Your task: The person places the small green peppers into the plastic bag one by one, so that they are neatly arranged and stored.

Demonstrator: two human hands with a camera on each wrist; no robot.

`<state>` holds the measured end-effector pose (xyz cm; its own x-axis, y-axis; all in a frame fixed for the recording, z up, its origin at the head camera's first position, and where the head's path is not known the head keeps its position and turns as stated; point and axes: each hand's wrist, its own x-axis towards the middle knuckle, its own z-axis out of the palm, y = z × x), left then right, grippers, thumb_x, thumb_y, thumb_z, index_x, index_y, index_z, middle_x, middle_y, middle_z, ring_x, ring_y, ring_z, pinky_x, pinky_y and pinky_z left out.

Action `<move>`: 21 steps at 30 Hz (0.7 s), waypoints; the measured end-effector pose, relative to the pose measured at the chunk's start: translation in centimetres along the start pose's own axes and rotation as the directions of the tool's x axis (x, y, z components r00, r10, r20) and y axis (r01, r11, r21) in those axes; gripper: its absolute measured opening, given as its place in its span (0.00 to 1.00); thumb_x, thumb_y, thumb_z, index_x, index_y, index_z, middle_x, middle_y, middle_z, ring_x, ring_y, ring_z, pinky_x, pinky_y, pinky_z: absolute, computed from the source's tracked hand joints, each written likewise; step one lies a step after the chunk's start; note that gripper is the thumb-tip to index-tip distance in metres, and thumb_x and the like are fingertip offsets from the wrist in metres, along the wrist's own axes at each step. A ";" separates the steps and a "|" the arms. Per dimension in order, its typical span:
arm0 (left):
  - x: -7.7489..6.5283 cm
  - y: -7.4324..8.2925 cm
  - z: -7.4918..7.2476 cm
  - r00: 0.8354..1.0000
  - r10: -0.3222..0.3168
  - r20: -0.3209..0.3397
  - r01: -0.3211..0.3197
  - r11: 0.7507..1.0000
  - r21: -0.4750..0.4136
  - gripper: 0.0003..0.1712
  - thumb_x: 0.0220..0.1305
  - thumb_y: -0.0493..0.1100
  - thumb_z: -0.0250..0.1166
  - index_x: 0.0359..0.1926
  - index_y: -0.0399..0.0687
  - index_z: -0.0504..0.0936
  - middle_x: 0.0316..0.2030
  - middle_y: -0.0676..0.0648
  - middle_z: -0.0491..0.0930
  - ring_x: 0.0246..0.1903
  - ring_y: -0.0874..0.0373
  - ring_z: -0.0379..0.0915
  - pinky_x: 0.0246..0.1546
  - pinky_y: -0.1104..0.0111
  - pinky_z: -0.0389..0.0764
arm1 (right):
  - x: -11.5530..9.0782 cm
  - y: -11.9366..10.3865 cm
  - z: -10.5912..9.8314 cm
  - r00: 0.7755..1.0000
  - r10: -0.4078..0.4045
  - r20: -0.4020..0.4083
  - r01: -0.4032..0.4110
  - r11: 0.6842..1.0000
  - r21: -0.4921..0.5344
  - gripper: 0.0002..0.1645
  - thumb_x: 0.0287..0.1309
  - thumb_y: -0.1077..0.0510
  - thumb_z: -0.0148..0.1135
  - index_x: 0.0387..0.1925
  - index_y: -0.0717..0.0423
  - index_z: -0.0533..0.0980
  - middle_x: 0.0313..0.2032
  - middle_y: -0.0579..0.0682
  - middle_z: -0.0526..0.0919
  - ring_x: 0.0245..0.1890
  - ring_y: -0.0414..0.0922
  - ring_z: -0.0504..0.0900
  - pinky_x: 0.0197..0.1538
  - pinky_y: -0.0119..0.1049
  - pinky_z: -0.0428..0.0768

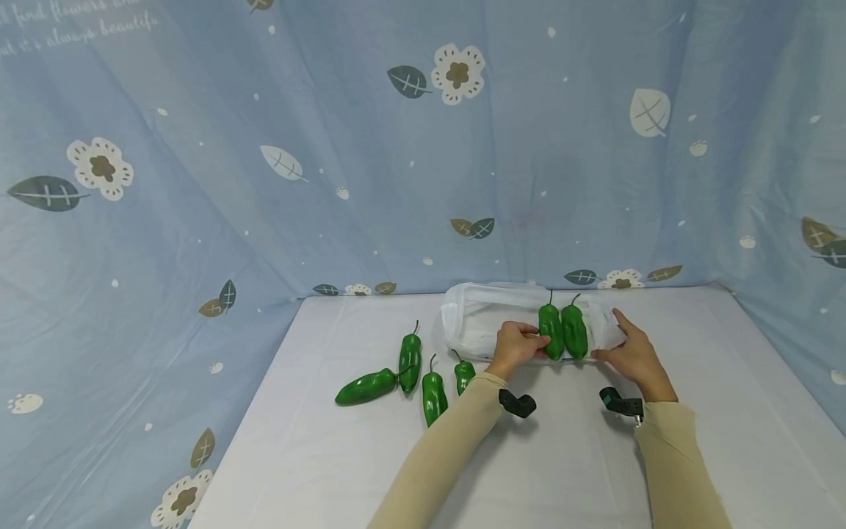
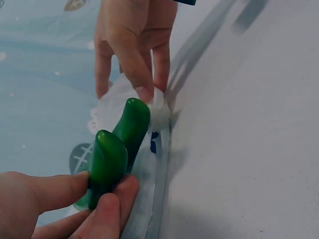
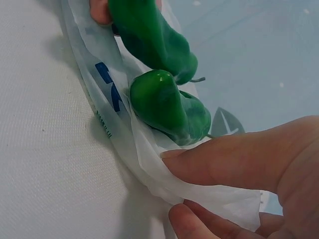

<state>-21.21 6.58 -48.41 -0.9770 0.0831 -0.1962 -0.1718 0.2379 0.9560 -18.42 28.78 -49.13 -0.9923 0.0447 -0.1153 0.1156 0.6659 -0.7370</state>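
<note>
My left hand (image 1: 518,344) pinches a green pepper (image 1: 551,330) between thumb and fingers. In the left wrist view this pepper (image 2: 105,162) has its blunt tip facing up. A second green pepper (image 1: 574,330) lies beside it on the white plastic bag (image 1: 485,327). At the bag's right end my right hand (image 1: 636,358) holds the edge. The right wrist view shows its thumb (image 3: 224,159) on top of the white plastic (image 3: 149,154) and fingers beneath. Blue and green print shows on the bag's side there.
Left of the bag, several more green peppers lie on the white table (image 1: 311,330): one on its side (image 1: 366,387), another upright in view (image 1: 410,360). My left sleeve (image 1: 449,455) partly covers two others. A blue patterned cloth (image 1: 370,169) hangs behind the table.
</note>
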 end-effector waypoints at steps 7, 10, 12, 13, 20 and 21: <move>-0.1 -0.3 0.2 1.000 0.000 0.010 0.000 1.000 -0.017 0.16 0.64 0.33 0.72 0.52 0.32 0.86 0.34 0.38 0.91 0.34 0.40 0.90 0.39 0.62 0.91 | -0.1 0.0 0.0 1.000 -0.002 -0.002 0.002 1.000 -0.001 0.66 0.55 0.60 0.72 0.81 0.65 0.38 0.73 0.82 0.54 0.62 0.77 0.69 0.65 0.75 0.69; -0.1 -0.3 0.2 1.000 -0.002 0.016 0.002 1.000 -0.018 0.17 0.64 0.33 0.72 0.53 0.32 0.86 0.34 0.38 0.91 0.35 0.40 0.90 0.40 0.62 0.91 | -0.1 0.0 0.1 1.000 0.003 -0.003 -0.003 1.000 -0.002 0.66 0.55 0.61 0.72 0.81 0.65 0.38 0.73 0.82 0.54 0.62 0.77 0.69 0.65 0.76 0.69; -0.1 -0.3 0.2 1.000 0.001 0.016 0.000 1.000 -0.017 0.17 0.64 0.33 0.72 0.53 0.31 0.86 0.34 0.38 0.91 0.34 0.40 0.90 0.39 0.62 0.91 | -0.1 -0.1 0.0 1.000 0.010 -0.002 -0.010 1.000 0.000 0.67 0.55 0.61 0.72 0.81 0.65 0.37 0.73 0.82 0.53 0.63 0.78 0.68 0.66 0.76 0.68; -0.1 -0.3 0.2 1.000 0.004 0.016 -0.004 1.000 -0.012 0.17 0.64 0.33 0.72 0.53 0.31 0.86 0.34 0.38 0.91 0.34 0.40 0.90 0.39 0.62 0.91 | -0.1 -0.1 0.0 1.000 0.014 -0.001 -0.014 1.000 -0.001 0.67 0.55 0.61 0.72 0.81 0.65 0.37 0.74 0.82 0.53 0.63 0.78 0.68 0.66 0.76 0.68; 0.1 -0.6 0.4 1.000 0.021 0.003 -0.021 0.999 0.024 0.16 0.63 0.34 0.73 0.52 0.31 0.86 0.32 0.39 0.91 0.32 0.42 0.90 0.36 0.66 0.90 | -0.2 -0.2 0.0 1.000 0.019 0.004 -0.019 1.000 0.005 0.66 0.56 0.61 0.72 0.82 0.64 0.37 0.73 0.82 0.53 0.63 0.77 0.68 0.66 0.76 0.69; 0.1 -0.6 0.5 1.000 0.022 0.002 -0.022 0.999 0.027 0.16 0.63 0.34 0.73 0.51 0.31 0.86 0.32 0.39 0.91 0.32 0.42 0.90 0.35 0.67 0.90 | -0.2 -0.3 0.0 1.000 0.018 0.004 -0.018 1.000 0.005 0.66 0.56 0.61 0.72 0.81 0.64 0.37 0.73 0.82 0.53 0.62 0.76 0.69 0.65 0.76 0.69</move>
<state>-21.14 6.89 -49.09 -0.9804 0.0902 -0.1752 -0.1463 0.2619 0.9539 -18.21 28.61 -48.90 -0.9899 0.0531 -0.1313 0.1334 0.6612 -0.7383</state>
